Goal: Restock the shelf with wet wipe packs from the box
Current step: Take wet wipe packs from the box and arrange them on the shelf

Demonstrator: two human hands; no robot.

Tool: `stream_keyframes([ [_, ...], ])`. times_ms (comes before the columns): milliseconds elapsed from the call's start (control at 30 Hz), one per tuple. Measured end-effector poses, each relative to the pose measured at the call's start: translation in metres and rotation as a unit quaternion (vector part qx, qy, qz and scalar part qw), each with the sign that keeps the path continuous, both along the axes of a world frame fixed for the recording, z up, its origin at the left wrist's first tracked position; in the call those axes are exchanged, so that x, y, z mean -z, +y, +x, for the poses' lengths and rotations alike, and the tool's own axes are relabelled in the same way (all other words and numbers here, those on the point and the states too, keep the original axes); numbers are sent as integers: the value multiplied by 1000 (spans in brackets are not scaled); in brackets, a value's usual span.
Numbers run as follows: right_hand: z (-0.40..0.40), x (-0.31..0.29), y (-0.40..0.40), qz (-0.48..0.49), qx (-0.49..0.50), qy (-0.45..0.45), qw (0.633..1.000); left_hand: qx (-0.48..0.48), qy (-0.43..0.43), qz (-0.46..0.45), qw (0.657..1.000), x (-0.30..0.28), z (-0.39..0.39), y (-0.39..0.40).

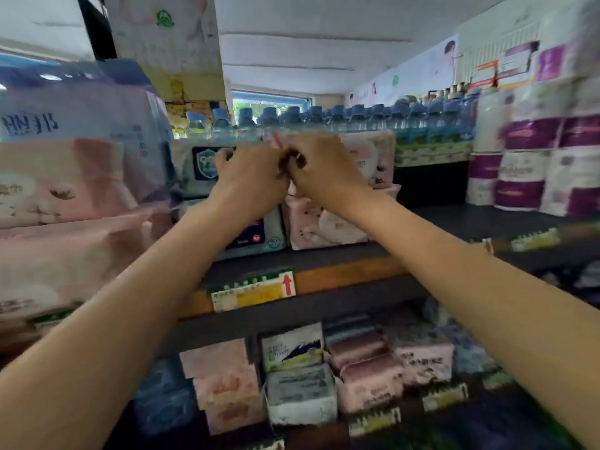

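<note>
Both arms reach forward to the dark shelf with an orange front edge (344,276), and the two hands meet knuckle to knuckle at the top of the stacked goods. The left hand (250,180) has its fingers curled over the top of a pale wet wipe pack with a dark blue shield label (198,167), which lies just left of and under it. The right hand (319,164) is curled too, over a soft pink wet wipe pack (370,157) that shows to its right and behind it; blur hides the exact grip. More pink packs (319,227) sit below on the same shelf. Blue-capped water bottles (357,123) line the far side, purple-banded paper rolls (526,164) stand right.
</note>
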State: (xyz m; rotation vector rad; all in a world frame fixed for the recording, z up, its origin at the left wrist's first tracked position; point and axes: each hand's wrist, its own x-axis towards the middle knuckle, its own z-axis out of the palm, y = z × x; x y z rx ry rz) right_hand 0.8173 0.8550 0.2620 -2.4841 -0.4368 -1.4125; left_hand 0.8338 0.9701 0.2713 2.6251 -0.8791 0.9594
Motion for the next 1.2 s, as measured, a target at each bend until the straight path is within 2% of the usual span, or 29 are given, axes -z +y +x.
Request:
stream_keyframes([
  [67, -55, 21, -31, 56, 35, -7, 998, 119, -5, -32, 992, 20, -30, -28],
  [133, -115, 46, -68, 62, 124, 1, 990, 214, 0, -13, 977, 41, -63, -65],
  [233, -220, 89, -123, 89, 304, 66, 946, 339, 41, 45, 939, 77, -124, -129],
  [300, -299, 125, -151, 105, 429, 146, 885, 406, 68, 102, 906, 109, -174, -170],
  [367, -384, 164, -164, 107, 522, 267, 803, 467, 75, 169, 865, 147, -231, -203],
  [433, -467, 201, -161, 145, 573, 387, 708, 522, 77, 238, 816, 184, -295, -224],
  [500, -548, 233, -147, 222, 591, 453, 629, 565, 65, 304, 764, 219, -360, -236],
  [633, -690, 289, -98, 370, 630, 459, 506, 637, -10, 411, 652, 281, -480, -244],
  [800, -827, 376, -37, 458, 641, 478, 389, 686, -18, 469, 556, 352, -625, -230],
  [833, -849, 395, -28, 479, 629, 483, 376, 690, -19, 483, 539, 366, -650, -227],
  [900, -887, 432, -14, 504, 619, 484, 358, 690, -12, 506, 517, 394, -696, -225],
  [1067, -929, 513, 3, 568, 560, 518, 308, 638, 43, 586, 497, 461, -761, -220],
  [1200, -959, 542, -3, 570, 612, 465, 290, 627, 80, 573, 522, 494, -780, -231],
])
